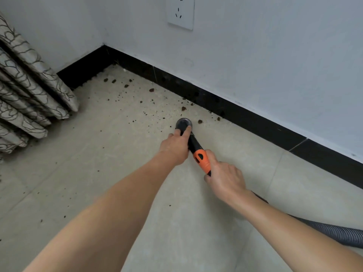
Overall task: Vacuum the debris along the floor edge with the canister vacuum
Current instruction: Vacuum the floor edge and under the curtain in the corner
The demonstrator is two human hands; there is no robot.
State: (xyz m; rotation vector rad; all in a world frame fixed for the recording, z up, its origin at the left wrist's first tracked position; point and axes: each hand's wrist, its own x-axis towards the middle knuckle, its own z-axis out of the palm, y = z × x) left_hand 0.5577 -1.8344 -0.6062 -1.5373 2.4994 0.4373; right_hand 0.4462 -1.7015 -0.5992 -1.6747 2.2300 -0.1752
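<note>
Floor (117,173): pale beige matte tiles with thin grout lines. It meets a glossy black baseboard (255,118) under a white painted wall (255,55), where I see a white socket plate (180,12). A pleated curtain (29,85) with a swirl print hangs at the left corner. Debris (151,90): brown crumbly clumps and fine specks scattered along the baseboard edge. The round dark nozzle (183,123) sits on the floor near the baseboard, clumps just beside it. My left hand (173,146) has its fingers wrapped round the black tube (193,143) right behind the nozzle. My right hand (224,177) grips the orange handle (202,160). The ribbed grey hose (334,232) trails off right.
</note>
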